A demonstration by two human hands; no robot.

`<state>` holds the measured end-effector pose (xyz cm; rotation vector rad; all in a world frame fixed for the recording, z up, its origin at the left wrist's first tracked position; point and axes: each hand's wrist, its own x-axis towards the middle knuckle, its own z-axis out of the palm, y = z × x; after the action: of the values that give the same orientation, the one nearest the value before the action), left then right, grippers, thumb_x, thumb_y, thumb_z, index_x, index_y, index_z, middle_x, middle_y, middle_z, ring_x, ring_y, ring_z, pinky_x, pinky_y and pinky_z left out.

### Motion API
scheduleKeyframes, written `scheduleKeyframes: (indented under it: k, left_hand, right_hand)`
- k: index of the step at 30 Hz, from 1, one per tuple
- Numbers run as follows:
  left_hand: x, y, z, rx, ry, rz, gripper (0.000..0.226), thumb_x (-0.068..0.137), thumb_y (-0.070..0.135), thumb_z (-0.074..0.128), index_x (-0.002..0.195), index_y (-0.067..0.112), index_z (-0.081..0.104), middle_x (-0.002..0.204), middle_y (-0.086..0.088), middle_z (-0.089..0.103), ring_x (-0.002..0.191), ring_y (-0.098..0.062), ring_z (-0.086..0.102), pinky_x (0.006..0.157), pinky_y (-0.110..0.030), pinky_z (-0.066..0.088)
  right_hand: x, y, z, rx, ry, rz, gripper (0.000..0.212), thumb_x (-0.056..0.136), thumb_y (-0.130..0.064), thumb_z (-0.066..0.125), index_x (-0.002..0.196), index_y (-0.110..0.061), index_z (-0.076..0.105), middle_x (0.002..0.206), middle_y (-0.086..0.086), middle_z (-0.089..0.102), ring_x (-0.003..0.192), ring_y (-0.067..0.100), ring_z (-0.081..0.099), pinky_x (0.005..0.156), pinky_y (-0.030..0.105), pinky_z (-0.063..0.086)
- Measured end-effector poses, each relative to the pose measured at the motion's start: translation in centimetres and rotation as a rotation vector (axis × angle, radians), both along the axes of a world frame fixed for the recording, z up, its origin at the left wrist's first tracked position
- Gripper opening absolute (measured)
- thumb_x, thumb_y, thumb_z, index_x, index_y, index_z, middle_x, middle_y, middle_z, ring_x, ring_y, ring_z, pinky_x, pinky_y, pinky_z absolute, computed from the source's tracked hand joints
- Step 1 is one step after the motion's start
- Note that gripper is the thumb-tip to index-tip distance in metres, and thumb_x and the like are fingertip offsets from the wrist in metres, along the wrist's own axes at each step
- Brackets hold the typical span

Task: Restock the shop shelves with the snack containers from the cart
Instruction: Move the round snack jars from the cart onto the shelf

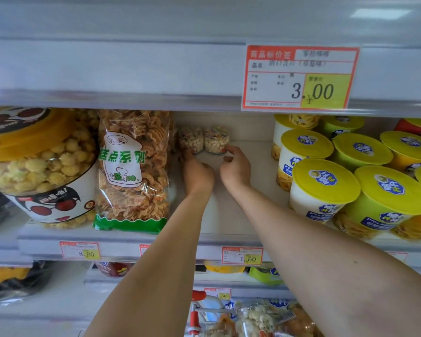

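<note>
Reaching straight ahead to the back of the white metal shelf (253,171), left hand (198,173) touches the left small clear plastic snack jar (191,139), right hand (236,166) the right jar (216,139) beside it; both upright, grips unclear.

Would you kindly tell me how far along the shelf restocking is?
Done: the left jar and right jar stand side by side at the back of the shelf. In hand: the left hand touches the left jar, the right hand the right jar. Left: snack packs lie in the cart below.
</note>
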<state>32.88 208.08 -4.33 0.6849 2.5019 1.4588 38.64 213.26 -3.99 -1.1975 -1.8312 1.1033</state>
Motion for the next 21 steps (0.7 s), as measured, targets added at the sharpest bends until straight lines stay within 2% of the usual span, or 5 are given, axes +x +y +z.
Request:
scheduleKeyframes:
  k: [4, 12, 15, 18, 21]
  left_hand:
    - [0.0, -0.7, 1.0, -0.035, -0.046, -0.095, 0.065, 0.089, -0.004, 0.039, 0.149, 0.015, 0.021, 0.148, -0.010, 0.036, 0.132, -0.028, 0.038, 0.104, -0.032, 0.039]
    - [-0.2, -0.5, 0.5, -0.174, 0.049, -0.132, 0.068, 0.086, 0.001, 0.039, 0.148, 0.023, 0.025, 0.127, -0.016, 0.055, 0.109, -0.034, 0.055, 0.086, -0.037, 0.051]
    - [-0.3, -0.5, 0.5, -0.206, 0.051, -0.135, 0.068, 0.087, 0.001, 0.039, 0.149, 0.023, 0.022, 0.134, -0.014, 0.050, 0.114, -0.033, 0.053, 0.090, -0.037, 0.049]
    - [0.3, -1.2, 1.3, -0.236, -0.020, -0.217, 0.066, 0.090, -0.001, 0.038, 0.151, 0.017, 0.019, 0.148, -0.010, 0.036, 0.127, -0.030, 0.044, 0.101, -0.039, 0.043]
    - [2.1, -3.8, 2.9, -0.242, -0.027, -0.267, 0.057, 0.091, -0.002, 0.038, 0.145, 0.011, 0.033, 0.146, -0.013, 0.039, 0.127, -0.030, 0.045, 0.101, -0.033, 0.042]
  right_hand:
    - [0.6, 0.0, 1.0, -0.036, -0.095, 0.105, 0.053, 0.089, 0.001, 0.040, 0.140, -0.015, 0.046, 0.129, 0.012, 0.057, 0.120, 0.027, 0.052, 0.103, 0.030, 0.038]
    - [0.7, 0.6, 0.9, -0.033, -0.141, 0.152, 0.055, 0.091, 0.000, 0.038, 0.143, -0.017, 0.043, 0.132, 0.011, 0.056, 0.123, 0.026, 0.050, 0.102, 0.028, 0.038]
    - [0.7, 0.7, 0.9, -0.041, -0.134, 0.175, 0.056, 0.091, 0.001, 0.037, 0.144, -0.017, 0.041, 0.135, 0.011, 0.053, 0.124, 0.025, 0.049, 0.103, 0.030, 0.039]
    - [1.4, 0.3, 1.4, -0.076, -0.174, 0.233, 0.057, 0.091, 0.001, 0.037, 0.145, -0.017, 0.037, 0.143, 0.011, 0.044, 0.130, 0.025, 0.043, 0.104, 0.029, 0.038]
    - [3.0, -1.2, 2.6, -0.096, -0.289, 0.289, 0.053, 0.092, -0.001, 0.038, 0.144, -0.012, 0.037, 0.147, 0.012, 0.038, 0.131, 0.028, 0.042, 0.105, 0.031, 0.038]
